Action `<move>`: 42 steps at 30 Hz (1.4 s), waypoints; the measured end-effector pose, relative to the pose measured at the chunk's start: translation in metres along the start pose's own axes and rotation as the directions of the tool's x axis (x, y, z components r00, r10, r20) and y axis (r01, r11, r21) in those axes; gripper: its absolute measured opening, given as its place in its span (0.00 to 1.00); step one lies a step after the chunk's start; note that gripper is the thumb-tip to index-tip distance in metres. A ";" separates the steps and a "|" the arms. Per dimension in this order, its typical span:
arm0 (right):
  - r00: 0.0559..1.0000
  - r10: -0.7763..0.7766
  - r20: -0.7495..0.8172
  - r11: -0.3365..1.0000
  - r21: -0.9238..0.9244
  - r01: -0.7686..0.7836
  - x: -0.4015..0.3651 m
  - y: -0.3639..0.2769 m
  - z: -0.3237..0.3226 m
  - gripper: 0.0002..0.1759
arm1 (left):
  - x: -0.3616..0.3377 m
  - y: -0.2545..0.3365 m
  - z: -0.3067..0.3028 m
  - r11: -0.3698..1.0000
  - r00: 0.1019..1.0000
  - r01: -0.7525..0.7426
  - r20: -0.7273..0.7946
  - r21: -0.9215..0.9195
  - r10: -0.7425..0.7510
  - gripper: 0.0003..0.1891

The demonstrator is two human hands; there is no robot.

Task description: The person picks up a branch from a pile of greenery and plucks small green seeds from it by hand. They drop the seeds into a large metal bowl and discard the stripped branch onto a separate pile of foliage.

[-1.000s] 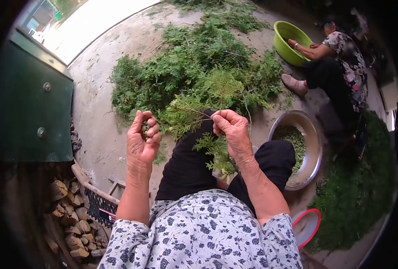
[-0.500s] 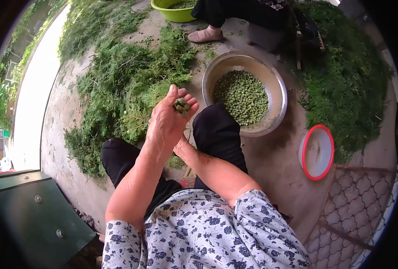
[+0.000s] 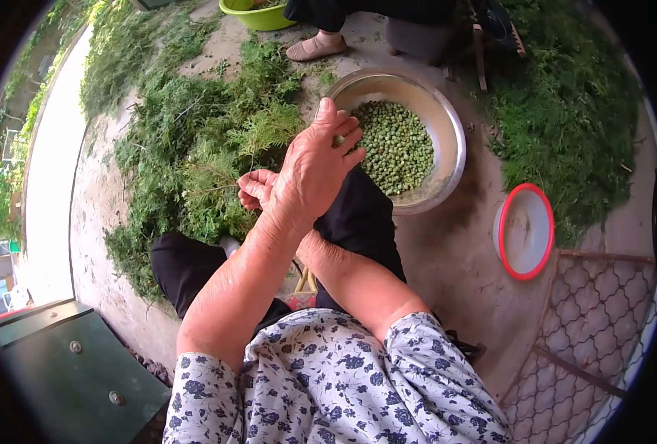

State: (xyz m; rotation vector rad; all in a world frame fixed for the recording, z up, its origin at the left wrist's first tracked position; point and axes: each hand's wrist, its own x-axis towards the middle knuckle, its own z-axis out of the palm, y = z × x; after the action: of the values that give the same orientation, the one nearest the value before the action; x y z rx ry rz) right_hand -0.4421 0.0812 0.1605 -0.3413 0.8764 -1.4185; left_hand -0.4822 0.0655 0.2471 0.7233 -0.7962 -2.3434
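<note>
My forearms cross over my lap. My left hand (image 3: 315,159) reaches over the near left rim of a metal basin (image 3: 453,140), its back turned up and its fingers bent. A bit of green shows between its thumb and fingers, from the small green cones (image 3: 338,139) in its palm; how many is hidden. The basin holds a heap of green cones (image 3: 395,144). Below and left of that wrist, my right hand (image 3: 257,188) pinches the stem of a feathery evergreen sprig (image 3: 214,190), in front of a pile of cut evergreen branches (image 3: 166,148).
A second person's shoe (image 3: 316,47) rests beyond the basin, near a lime-green tub (image 3: 258,16). To the right lie more branches (image 3: 565,126), a red-rimmed white bowl (image 3: 524,231) and a metal lattice (image 3: 587,325). A green panel (image 3: 84,370) stands at lower left.
My left hand has moved right to the basin and turned from palm-up, cones showing, to back-up. My right hand has come into view on the left with a sprig. The view has shifted slightly.
</note>
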 end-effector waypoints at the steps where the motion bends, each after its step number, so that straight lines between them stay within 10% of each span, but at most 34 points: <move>1: 1.000 0.000 0.001 1.000 0.000 0.000 -0.002 0.000 0.000 0.12 | 0.001 -0.001 0.000 1.000 1.000 -0.001 0.000 0.001 0.001 0.41; 3: 1.000 0.012 -0.021 1.000 0.029 -0.012 -0.007 -0.005 0.000 0.11 | 0.003 -0.001 0.013 1.000 0.999 0.005 -0.045 0.014 -0.004 0.37; 6: 0.998 0.057 -0.027 0.998 -0.038 -0.058 -0.012 -0.004 -0.003 0.11 | 0.003 0.004 0.036 0.787 0.999 -0.038 0.011 0.616 0.040 0.39; 11: 1.000 0.007 -0.012 1.000 -0.015 -0.007 -0.016 -0.014 -0.012 0.10 | -0.009 0.009 0.053 0.839 0.980 -0.194 0.148 0.509 0.136 0.36; 13: 0.974 -0.177 0.140 0.770 0.636 0.049 0.014 0.025 -0.044 0.09 | -0.030 0.022 0.046 0.921 0.946 -0.314 0.163 0.230 0.282 0.29; 14: 0.973 0.122 -0.194 0.842 0.540 0.003 0.014 -0.010 -0.010 0.09 | -0.045 0.031 0.040 0.917 0.934 -0.356 0.074 0.179 0.349 0.24; 15: 0.779 0.343 -0.526 0.890 0.446 -0.090 0.011 -0.047 0.025 0.11 | -0.062 0.042 0.029 0.894 0.917 -0.397 0.043 0.207 0.397 0.21; 17: 0.998 -0.062 0.028 0.980 0.192 0.055 -0.012 -0.035 -0.023 0.10 | -0.097 0.059 -0.005 0.877 0.896 -0.441 0.036 0.188 0.443 0.18; 22: 0.994 -0.054 0.097 0.963 0.269 0.026 -0.023 -0.048 -0.008 0.08 | -0.149 0.068 -0.082 0.802 0.677 -0.517 -0.430 0.300 0.597 0.11; 27: 0.963 -0.032 0.268 0.973 0.229 -0.031 -0.035 -0.043 0.012 0.09 | -0.174 0.071 -0.097 0.659 0.533 -0.444 -0.412 0.607 0.739 0.09; 30: 0.952 -0.044 0.304 0.982 0.187 -0.015 -0.045 -0.042 0.028 0.09 | -0.176 0.091 -0.096 0.328 0.361 -0.380 -0.188 0.865 0.913 0.08; 32: 0.947 -0.062 0.314 0.989 0.149 0.015 -0.050 -0.043 0.037 0.10 | -0.182 0.112 -0.084 -0.420 0.238 0.043 0.399 0.907 0.886 0.08; 33: 0.945 -0.063 0.320 0.989 0.143 0.018 -0.051 -0.043 0.038 0.10 | -0.180 0.117 -0.086 -0.420 0.229 0.044 0.400 0.907 0.888 0.08; 35: 0.933 -0.061 0.355 0.998 0.021 0.058 -0.053 -0.042 0.038 0.11 | -0.175 0.122 -0.091 -0.162 0.495 -0.098 0.189 0.982 0.848 0.08; 37: 0.938 -0.048 0.344 0.999 0.001 0.051 -0.053 -0.042 0.035 0.11 | -0.178 0.135 -0.092 0.519 0.823 -0.208 -0.139 0.829 0.551 0.10; 42: 0.959 0.001 0.283 1.000 -0.016 0.004 -0.044 -0.040 0.024 0.12 | -0.174 0.131 -0.104 0.871 0.867 -0.326 -0.252 0.369 0.431 0.10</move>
State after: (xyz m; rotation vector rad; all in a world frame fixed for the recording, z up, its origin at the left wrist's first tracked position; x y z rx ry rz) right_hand -0.4503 0.1094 0.2180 -0.5431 0.6535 -1.3247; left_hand -0.2519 0.0515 0.3174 0.9582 -1.0637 -1.6981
